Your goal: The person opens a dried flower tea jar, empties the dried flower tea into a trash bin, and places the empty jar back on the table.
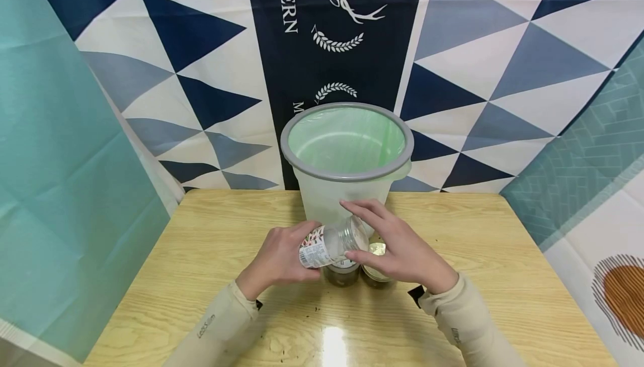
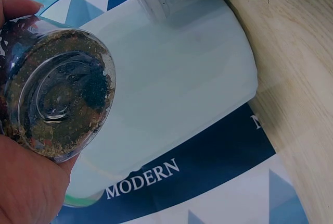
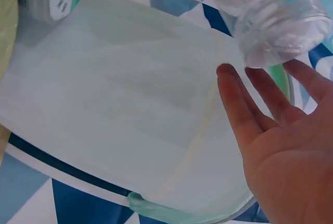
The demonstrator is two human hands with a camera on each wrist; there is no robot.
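Clear jar point(image 1: 332, 242) is held by the left hand point(image 1: 283, 252), whose fingers and thumb wrap round it by the label. It tips over, its mouth toward the right hand point(image 1: 399, 247). That hand has its fingers spread by the mouth and grips nothing; I can't tell if its fingertips touch.

Brown bits point(image 2: 48, 141) sit in the jar's bottom end. If the mouth is open and dips lower, they could spill onto the table point(image 1: 453, 227) under the hands, short of the bin point(image 1: 327, 191) just beyond them. The jar looks smooth, so a loose left hold could let it slip. Below the grip stand a dark jar point(image 1: 342, 276) and a gold-topped jar point(image 1: 377, 281); a low wrist or a dropped jar could knock them over.
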